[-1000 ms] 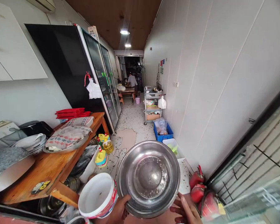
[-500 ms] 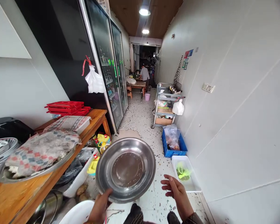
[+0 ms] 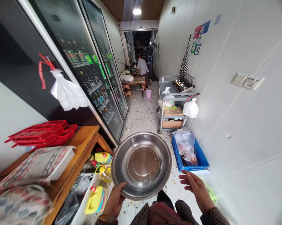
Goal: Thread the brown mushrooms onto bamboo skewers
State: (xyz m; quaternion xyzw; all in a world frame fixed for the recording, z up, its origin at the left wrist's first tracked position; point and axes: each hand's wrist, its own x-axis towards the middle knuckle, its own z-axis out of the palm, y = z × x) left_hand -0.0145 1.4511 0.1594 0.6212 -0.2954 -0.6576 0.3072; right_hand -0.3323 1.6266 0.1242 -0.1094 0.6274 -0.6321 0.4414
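Observation:
A wide, round metal basin (image 3: 143, 162) with drops of water inside is held out in front of me, above the floor. My left hand (image 3: 116, 198) grips its lower left rim, thumb over the edge and the other fingers mostly hidden beneath. To the right of the basin, my right hand (image 3: 196, 189) hangs in the air with fingers apart, holding nothing and not touching the rim. Nearest to it are a white tray (image 3: 222, 206) with a light green bag and a blue crate (image 3: 203, 156) with plastic bags.
Glass-door fridges (image 3: 94, 72) and a wooden table (image 3: 86, 137) with red racks (image 3: 44, 132) line the left. A grey cart (image 3: 176, 97) stands along the right wall. Far down the corridor, a person (image 3: 143, 67) bends at a table. Yellow bottles (image 3: 96, 200) stand low at the left.
The view has moved forward down the corridor; fridges, cart and crate look nearer. The basin and both hands have shifted right in the picture. The left hand still grips the rim.

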